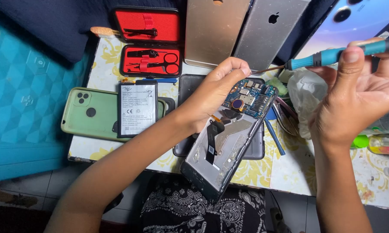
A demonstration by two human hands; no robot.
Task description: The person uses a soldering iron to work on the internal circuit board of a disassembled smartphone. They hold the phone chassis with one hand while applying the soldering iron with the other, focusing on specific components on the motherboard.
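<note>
In two hands [211,97]: one phone [227,138], one screwdriver [332,55]

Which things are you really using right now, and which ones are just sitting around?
In use: left hand holding the opened phone; right hand holding the blue screwdriver.

Lying about: battery, green phone cover, red tool case, two phone backs, plastic bag.

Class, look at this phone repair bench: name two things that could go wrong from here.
The screwdriver tip sits close to the exposed circuit board of the opened phone; a slip might scratch it. The left hand holds the phone partly past the table edge, so it could drop.
</note>
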